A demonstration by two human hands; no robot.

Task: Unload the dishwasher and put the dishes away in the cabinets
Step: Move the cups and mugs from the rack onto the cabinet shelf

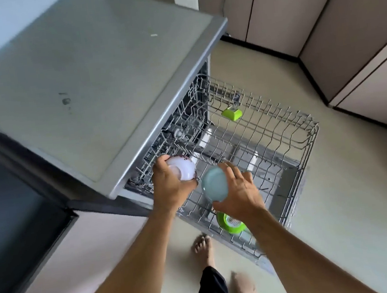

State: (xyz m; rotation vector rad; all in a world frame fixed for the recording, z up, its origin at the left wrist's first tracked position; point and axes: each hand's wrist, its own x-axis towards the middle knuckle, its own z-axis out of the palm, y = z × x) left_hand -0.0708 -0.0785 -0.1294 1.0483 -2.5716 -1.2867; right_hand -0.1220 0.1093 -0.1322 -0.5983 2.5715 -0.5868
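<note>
Two bowls are up: my left hand [172,186] grips the white bowl [182,168], my right hand [239,195] the blue bowl [214,184], rims nearly touching above the pulled-out rack [272,136], cabinets [317,7] well off right.

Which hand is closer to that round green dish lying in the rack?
The right hand, holding a pale blue bowl, hangs just above the green dish. The left hand, gripping a white bowl, sits further off by the counter edge.
</note>
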